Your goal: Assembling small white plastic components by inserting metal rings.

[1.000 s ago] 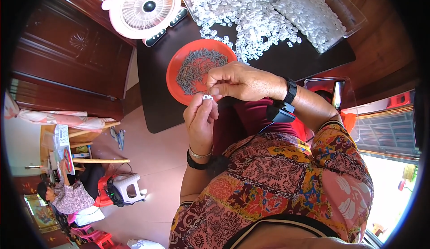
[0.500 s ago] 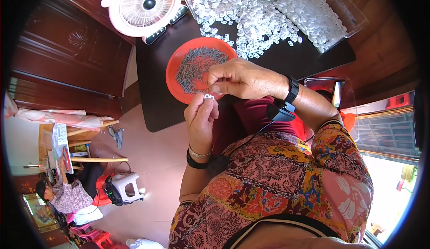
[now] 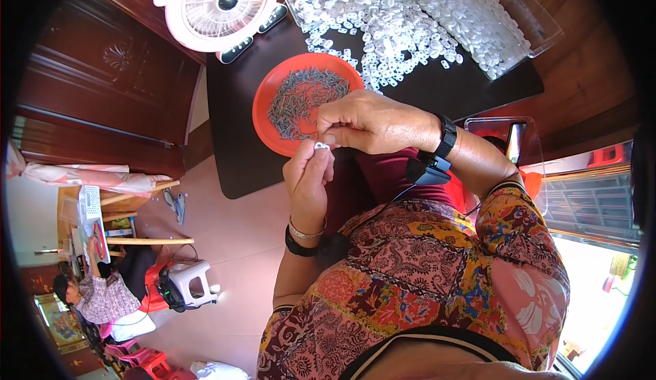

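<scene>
Left hand and right hand both pinch 1 small white clip over table's near edge, beside orange dish of grey pins

A home used for piecework: carved wooden cabinets, a tiled floor, a desk fan, and a dark bench heaped with small white plastic parts.

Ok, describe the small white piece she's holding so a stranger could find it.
Start at the dark table, then the red dish. At its near edge, both hands pinch a tiny white plastic piece, the only one off the table.
</scene>
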Action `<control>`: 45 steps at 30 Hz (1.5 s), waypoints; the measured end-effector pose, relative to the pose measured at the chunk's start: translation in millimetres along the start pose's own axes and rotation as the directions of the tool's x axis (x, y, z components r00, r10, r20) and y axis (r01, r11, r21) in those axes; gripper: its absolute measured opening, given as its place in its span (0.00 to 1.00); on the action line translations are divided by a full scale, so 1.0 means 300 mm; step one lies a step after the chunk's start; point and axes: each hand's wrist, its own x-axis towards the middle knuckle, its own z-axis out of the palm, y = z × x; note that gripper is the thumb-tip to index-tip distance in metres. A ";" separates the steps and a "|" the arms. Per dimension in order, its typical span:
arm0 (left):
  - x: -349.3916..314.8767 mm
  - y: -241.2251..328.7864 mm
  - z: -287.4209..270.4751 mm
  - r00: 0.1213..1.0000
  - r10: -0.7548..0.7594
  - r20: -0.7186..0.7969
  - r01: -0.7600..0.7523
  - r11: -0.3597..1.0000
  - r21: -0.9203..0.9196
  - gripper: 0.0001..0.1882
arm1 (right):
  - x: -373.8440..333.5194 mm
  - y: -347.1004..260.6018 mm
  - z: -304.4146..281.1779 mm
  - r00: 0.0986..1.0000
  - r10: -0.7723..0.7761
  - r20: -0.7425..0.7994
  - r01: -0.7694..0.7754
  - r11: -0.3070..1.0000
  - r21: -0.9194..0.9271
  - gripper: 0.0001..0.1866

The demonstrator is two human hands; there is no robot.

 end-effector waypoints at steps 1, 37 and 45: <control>-0.001 -0.004 0.001 1.000 0.008 -0.005 -0.008 1.000 0.010 0.11 | 0.000 0.000 0.001 1.000 -0.014 -0.004 0.014 1.000 -0.017 0.06; -0.020 0.009 -0.026 0.999 -0.051 0.009 0.052 0.988 -0.148 0.10 | 0.065 0.341 -0.325 0.942 0.291 -0.165 -0.310 0.577 -0.756 0.07; -0.024 0.025 -0.027 0.999 -0.052 0.009 0.053 0.980 -0.193 0.10 | 0.068 0.412 -0.301 0.926 0.355 -0.131 -0.299 0.474 -0.828 0.07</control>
